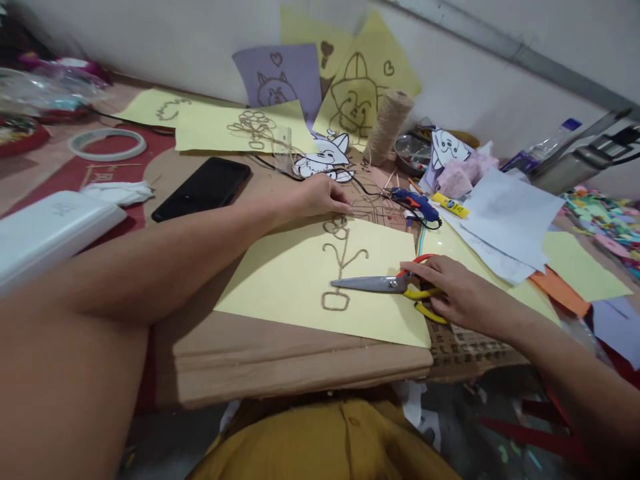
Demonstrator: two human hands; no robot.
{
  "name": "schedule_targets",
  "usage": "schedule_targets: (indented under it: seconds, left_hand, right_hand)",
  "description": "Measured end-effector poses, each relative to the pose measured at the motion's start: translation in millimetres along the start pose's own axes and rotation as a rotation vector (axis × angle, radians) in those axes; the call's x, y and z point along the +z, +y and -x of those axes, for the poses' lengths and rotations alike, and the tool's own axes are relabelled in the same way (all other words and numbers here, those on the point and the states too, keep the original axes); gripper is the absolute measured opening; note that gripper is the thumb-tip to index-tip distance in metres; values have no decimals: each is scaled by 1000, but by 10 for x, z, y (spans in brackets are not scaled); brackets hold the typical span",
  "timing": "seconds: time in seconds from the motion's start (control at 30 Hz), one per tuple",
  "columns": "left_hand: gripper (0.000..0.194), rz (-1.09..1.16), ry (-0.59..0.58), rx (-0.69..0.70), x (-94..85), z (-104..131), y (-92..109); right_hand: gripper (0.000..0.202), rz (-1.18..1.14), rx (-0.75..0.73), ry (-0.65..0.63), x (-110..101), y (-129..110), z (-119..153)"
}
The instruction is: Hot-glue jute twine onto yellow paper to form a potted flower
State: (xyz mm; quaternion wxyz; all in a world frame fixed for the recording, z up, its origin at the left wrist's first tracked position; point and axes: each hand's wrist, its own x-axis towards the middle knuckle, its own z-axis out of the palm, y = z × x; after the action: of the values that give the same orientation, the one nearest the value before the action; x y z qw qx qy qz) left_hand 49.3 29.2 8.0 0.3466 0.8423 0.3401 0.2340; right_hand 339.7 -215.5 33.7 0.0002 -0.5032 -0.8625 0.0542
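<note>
A yellow sheet of paper [280, 280] lies in front of me with a potted flower shape in brown twine [335, 301] on it. My left hand [325, 195] is at the sheet's top edge, its fingers pressed together right by the flower head; whatever they pinch is hidden. In my right hand [445, 287] is a pair of scissors [375, 285] with red and yellow handles. The blades look closed and point left across the twine stem, just above the pot outline. Whether they touch the paper I cannot tell.
Behind my left hand stand a twine spool [390, 127] and paper cutouts [327, 157]. A blue glue gun [416, 203] and a yellow glue stick [451, 205] lie right of it. Leftward are a black phone [203, 189], a tape roll [107, 144] and a white box [55, 230].
</note>
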Motion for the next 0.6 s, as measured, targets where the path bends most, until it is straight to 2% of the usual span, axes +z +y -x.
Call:
schedule_targets:
  seconds: [0.13,0.27,0.6]
  left_hand:
    - [12,55,-22,29,-34,-11,-13]
    - [10,144,-40,26,-23,-38,-60]
    - [12,219,-24,79,34,8,-97]
  right_hand:
    - [60,34,116,-7,-41,-7,15]
    - [65,104,223,53,-30,-6,10]
    - [58,119,344,-1,-55,-62,-282]
